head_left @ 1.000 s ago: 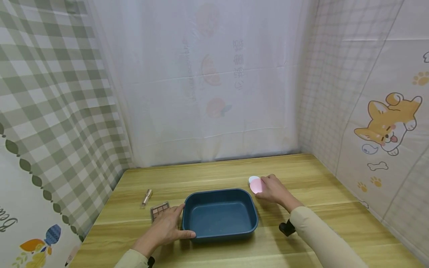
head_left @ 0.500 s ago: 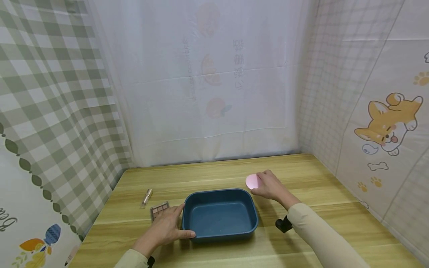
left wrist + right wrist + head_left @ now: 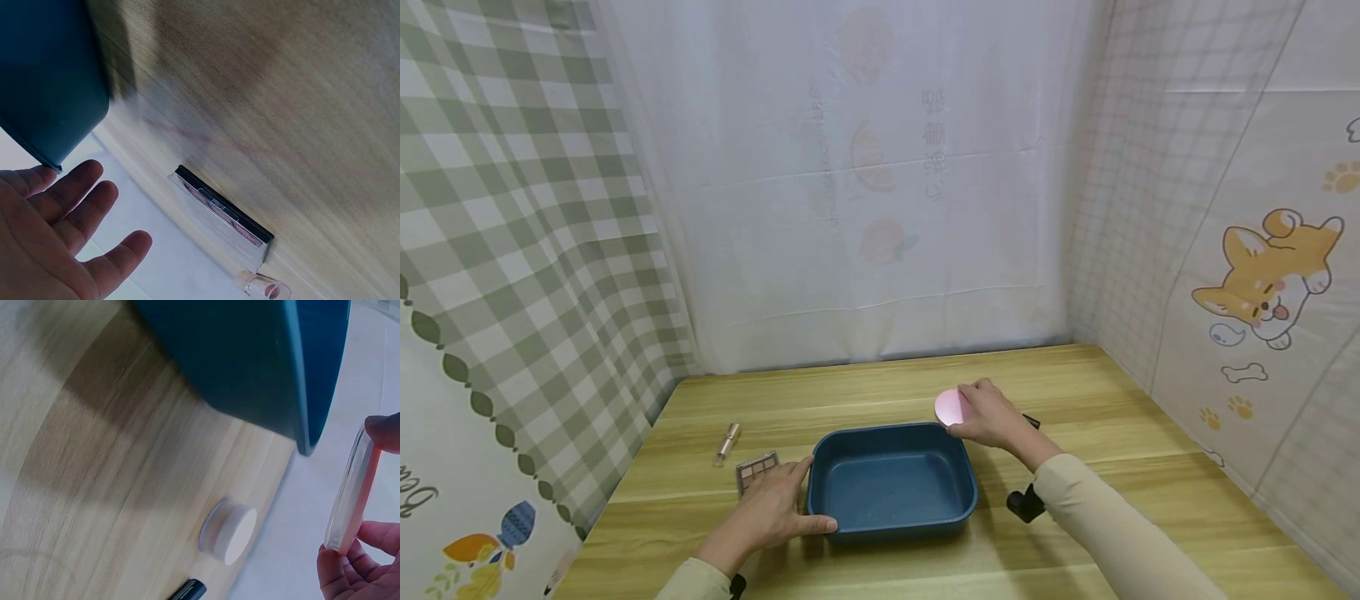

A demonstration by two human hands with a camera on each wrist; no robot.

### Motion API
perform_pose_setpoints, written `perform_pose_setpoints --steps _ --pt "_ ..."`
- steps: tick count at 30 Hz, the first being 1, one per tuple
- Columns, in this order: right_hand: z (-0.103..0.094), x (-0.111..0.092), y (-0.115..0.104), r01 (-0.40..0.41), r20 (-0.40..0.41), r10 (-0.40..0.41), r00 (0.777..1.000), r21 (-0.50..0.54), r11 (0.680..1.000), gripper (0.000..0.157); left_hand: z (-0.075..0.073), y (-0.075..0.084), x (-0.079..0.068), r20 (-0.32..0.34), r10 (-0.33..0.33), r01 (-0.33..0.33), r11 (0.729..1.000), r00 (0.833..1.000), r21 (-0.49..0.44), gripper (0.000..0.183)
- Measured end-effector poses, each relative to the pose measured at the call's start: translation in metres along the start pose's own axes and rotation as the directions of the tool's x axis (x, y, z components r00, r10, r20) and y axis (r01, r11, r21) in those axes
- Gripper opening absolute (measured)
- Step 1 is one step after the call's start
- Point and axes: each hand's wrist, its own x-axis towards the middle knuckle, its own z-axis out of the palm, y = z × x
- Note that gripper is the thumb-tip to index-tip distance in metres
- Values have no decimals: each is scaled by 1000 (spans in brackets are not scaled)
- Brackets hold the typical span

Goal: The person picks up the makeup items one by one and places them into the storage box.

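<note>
My right hand point(image 3: 992, 419) pinches a flat round pink case point(image 3: 950, 408) by its edge, between thumb and fingers. In the right wrist view the case point(image 3: 352, 494) stands on edge, a clear layer against a pink one. It overlaps the back right corner of the blue rectangular bin point(image 3: 891, 492) in the head view. At the bin's left side my left hand point(image 3: 769, 508) rests with spread fingers, its thumb on the near left rim. The left wrist view has one fingertip right at the bin's rim point(image 3: 59, 165). Nothing lies inside the bin.
An eyeshadow palette point(image 3: 751, 472) lies just beyond the left hand, with a lipstick-like tube point(image 3: 727, 444) farther left. A small white-lidded round jar point(image 3: 232, 532) and a black stick point(image 3: 189, 590) stand near the bin's right side. Curtains surround the wooden table point(image 3: 820, 392).
My right hand has carried the pink case left to the bin's back right corner. A black stick has come into view behind the right wrist. The left hand and bin stay put.
</note>
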Motion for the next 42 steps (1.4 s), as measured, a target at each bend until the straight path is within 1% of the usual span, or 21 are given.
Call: perform_pose_setpoints --steps 7,14,23,29,34,37,42 --pt "6 1 -11 15 34 -15 999 -3 1000 70 -1 0 0 -2 4 -4 1000 1000 3 106" --pt "11 2 -25 73 52 -72 996 -6 997 72 -1 -1 0 1 10 -10 1000 1000 2 105" --pt "19 2 -39 109 73 -109 991 -9 994 72 0 -1 1 0 9 -9 1000 1000 6 106" --pt "25 0 -43 107 133 -104 986 -15 994 66 0 -2 1 0 12 -12 1000 1000 9 106" --pt "30 -3 -44 127 172 -124 977 -7 992 62 0 -1 1 0 14 -14 1000 1000 9 106" --pt "33 -6 -44 141 190 -138 972 -3 990 61 0 -1 1 5 10 -10 1000 1000 4 106" --pt "39 -9 -44 165 243 -150 958 -43 985 64 0 -1 1 8 7 -7 1000 1000 6 106"
